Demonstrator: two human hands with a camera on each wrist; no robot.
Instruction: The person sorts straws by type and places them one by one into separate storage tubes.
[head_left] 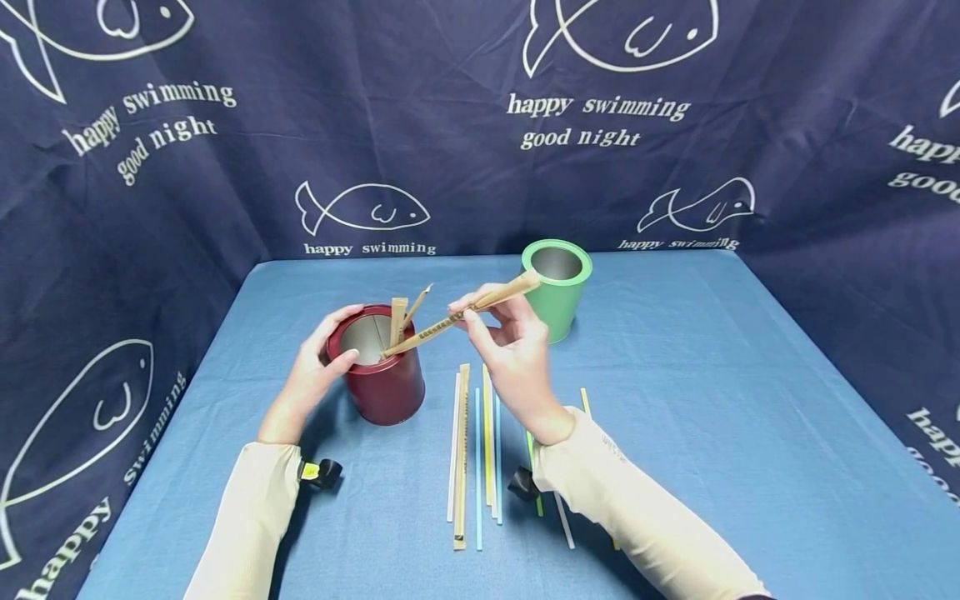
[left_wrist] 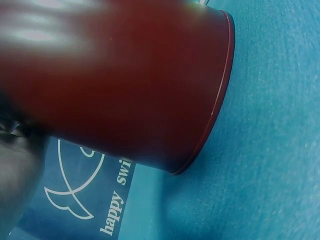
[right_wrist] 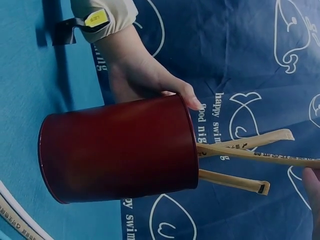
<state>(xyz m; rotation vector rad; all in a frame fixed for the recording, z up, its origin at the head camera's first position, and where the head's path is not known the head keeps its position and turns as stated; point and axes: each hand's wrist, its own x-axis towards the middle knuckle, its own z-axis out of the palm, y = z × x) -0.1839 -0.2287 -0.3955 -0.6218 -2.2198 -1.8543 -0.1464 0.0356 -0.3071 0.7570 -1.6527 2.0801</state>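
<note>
My left hand holds the dark red can on its left side, thumb over the rim. The can stands on the cloth. With thumb and fingers, my right hand pinches a paper-wrapped straw slantwise, its lower end at the can's mouth. Two more wrapped straws stick out of the can. In the left wrist view the can's wall fills much of the picture. The right wrist view shows the held straw reaching the can's opening.
A green can stands behind the right hand. On the blue cloth lie another wrapped straw and several bare straws, among them a blue straw; some are partly under the right forearm. Dark curtain hangs behind.
</note>
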